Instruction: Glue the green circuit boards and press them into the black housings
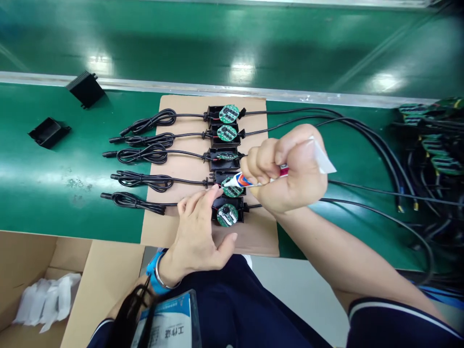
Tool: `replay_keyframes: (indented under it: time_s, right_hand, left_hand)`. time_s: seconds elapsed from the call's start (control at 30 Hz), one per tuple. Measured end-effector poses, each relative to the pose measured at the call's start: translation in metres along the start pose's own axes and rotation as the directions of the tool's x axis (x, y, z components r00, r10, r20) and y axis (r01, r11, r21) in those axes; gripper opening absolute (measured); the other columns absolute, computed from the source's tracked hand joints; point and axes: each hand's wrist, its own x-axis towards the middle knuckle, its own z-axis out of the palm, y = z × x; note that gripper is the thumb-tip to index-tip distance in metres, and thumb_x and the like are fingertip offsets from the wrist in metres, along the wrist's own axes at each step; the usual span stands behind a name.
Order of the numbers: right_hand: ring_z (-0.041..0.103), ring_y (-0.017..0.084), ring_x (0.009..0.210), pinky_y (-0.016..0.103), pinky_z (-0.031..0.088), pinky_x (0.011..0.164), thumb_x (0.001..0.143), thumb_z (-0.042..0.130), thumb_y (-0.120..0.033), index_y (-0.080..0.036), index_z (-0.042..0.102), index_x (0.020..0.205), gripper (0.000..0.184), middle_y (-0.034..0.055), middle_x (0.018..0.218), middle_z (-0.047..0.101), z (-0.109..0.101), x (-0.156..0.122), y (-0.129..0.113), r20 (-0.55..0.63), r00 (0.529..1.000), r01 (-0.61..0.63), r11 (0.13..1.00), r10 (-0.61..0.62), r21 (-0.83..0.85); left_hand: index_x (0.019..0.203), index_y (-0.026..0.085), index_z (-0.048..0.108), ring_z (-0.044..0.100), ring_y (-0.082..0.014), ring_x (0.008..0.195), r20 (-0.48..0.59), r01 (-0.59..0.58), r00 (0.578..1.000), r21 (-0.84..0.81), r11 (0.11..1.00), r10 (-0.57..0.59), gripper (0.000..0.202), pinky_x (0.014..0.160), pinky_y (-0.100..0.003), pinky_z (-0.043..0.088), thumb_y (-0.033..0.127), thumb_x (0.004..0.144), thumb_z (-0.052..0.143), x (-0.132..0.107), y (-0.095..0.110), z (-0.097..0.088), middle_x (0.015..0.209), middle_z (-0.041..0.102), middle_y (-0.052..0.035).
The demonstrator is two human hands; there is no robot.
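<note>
My right hand is closed round a white glue tube with blue, orange and red print. Its nozzle tip is over a round green circuit board, the fourth from the back. My left hand is open, thumb spread from the fingers, its fingertips beside that board; whether they touch it, I cannot tell. The nearest circuit board carries white strips and lies on a black plastic case. Several more black cases with boards form a column on a cardboard sheet, with cables out both sides.
Coiled black cables with plugs lie left of the cases. Two loose black housings sit farther left on the green table. A pile of boards and cables stands right. Lower left is a cardboard box containing white bags.
</note>
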Motion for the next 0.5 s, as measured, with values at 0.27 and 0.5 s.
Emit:
replay_keyframes:
  time_s: [0.27,0.5]
  right_hand:
    - [0.021,0.009,0.036,0.025,0.022,0.035,0.088,0.062,-0.051,-0.025,0.041,0.068,0.039,-0.0075,0.048,0.023,0.0,0.002,0.001,-0.002,0.996,-0.09,0.992,0.09,-0.091]
    - [0.021,0.008,0.037,0.023,0.022,0.034,0.088,0.063,-0.046,-0.023,0.042,0.065,0.038,-0.0071,0.048,0.023,-0.005,0.0,-0.013,0.017,0.992,-0.12,0.988,0.122,-0.093]
  left_hand:
    - [0.151,0.015,0.017,0.045,-0.031,0.127,0.019,0.008,1.0,-0.028,1.0,-0.007,0.092,0.104,-0.047,0.03,0.032,0.074,0.065,0.0,-0.003,0.001,0.141,0.054,-0.0138]
    - [0.151,0.016,0.018,0.047,-0.0322,0.125,0.016,0.012,1.0,-0.023,1.0,-0.011,0.092,0.103,-0.047,0.031,0.032,0.074,0.066,0.0,-0.002,0.001,0.139,0.056,-0.0138]
